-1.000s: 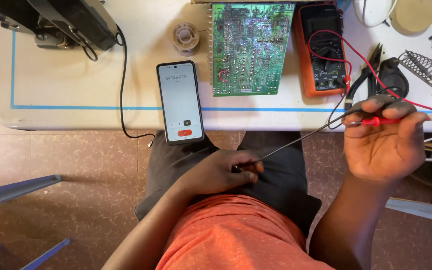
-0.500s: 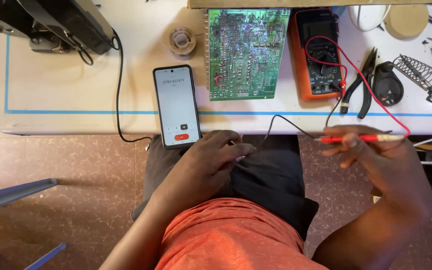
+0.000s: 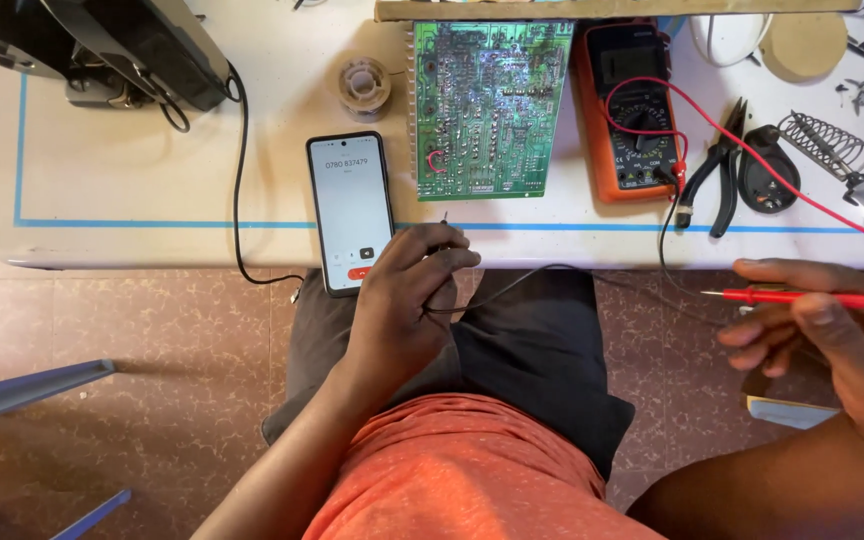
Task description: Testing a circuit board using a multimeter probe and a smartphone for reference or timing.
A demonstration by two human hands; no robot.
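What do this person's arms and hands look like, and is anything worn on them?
Both arms are bare to where the picture cuts them off: no sleeves show on the forearms. The left hand and right hand wear no gloves, and no ring, watch or bracelet is visible. Clothing shows only on the body: an orange shirt and dark trousers.

An electronics repair workshop: circuit board (image 3: 487,105), orange multimeter (image 3: 634,110), pliers (image 3: 724,170), solder spool (image 3: 364,87) and soldering-iron stand (image 3: 824,145) crowd the table's (image 3: 132,190) far edge.

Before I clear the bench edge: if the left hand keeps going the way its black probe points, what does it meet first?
Probably the green circuit board: the left hand aims the black probe up-table toward it. Height above the table is unclear.
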